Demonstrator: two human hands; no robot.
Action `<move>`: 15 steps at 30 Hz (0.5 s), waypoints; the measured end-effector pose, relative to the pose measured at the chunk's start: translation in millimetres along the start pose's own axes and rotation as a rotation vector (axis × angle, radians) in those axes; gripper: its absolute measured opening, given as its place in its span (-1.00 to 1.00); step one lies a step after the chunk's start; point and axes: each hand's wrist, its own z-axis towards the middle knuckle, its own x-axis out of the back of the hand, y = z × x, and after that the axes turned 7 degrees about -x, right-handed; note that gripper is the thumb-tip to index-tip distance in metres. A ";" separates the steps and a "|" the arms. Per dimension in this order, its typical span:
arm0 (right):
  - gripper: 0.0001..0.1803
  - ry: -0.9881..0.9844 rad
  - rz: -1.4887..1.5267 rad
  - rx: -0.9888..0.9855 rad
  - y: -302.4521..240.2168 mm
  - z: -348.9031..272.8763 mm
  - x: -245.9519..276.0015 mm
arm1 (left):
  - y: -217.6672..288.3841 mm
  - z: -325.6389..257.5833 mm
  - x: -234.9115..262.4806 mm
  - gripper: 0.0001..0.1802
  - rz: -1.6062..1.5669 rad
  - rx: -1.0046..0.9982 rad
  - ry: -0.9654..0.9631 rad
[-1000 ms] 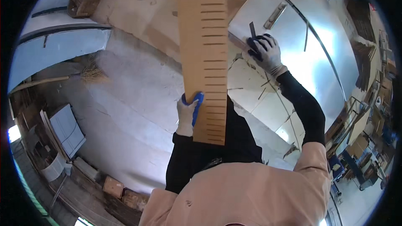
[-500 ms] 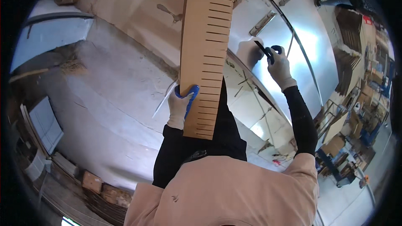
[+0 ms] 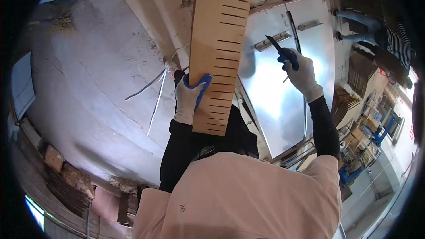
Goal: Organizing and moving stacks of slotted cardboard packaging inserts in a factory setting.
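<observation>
Left hand (image 3: pixel 188 99), in a white glove with blue palm, closed around the left edge of a long board (image 3: pixel 221 48), near its lower end. Board held upright in the view, running from the chest up past the top edge, tan, cut along its right edge with a row of short parallel slots. Fingers (image 3: pixel 201 86) wrapped onto the front face, just left of the slots.

Right hand (image 3: pixel 299 73), gloved white too, raised well apart from the board, to its right, closed on the dark handle of a knife (image 3: pixel 279 48). Blade pointed up and to the left, over a shiny metal sheet (image 3: pixel 274 102). Knife tip clear of the board, not touching it.

Sheet lay flat beside the board, bright with glare, with a metal bar (image 3: pixel 272 42) and a thin dark strip (image 3: pixel 292 24) on its far part. Pale dusty floor (image 3: pixel 88 84) to the left, crossed by thin white strips (image 3: pixel 152 90). Stacked brown pieces (image 3: pixel 66 177) at lower left. Another person (image 3: pixel 380 33) at upper right, in striped top, far from both hands. Blue equipment (image 3: pixel 380 130) and shelves of clutter along the right rim.
</observation>
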 end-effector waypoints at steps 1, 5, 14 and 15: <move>-0.67 0.016 -0.075 0.093 -9.3 6.5 9.5 | -7.4 2.6 -12.0 -0.44 -0.084 -0.029 0.017; -0.65 0.065 -0.354 0.400 -40.7 33.7 28.6 | 14.2 14.6 -56.4 -0.42 0.017 0.025 -0.008; -0.66 -0.029 -0.679 0.611 -40.8 96.5 25.9 | 15.7 14.6 -79.6 -0.39 0.116 0.048 0.055; -0.65 -0.042 -0.673 0.621 -39.4 101.2 24.7 | 15.7 14.9 -81.1 -0.40 0.135 0.064 0.057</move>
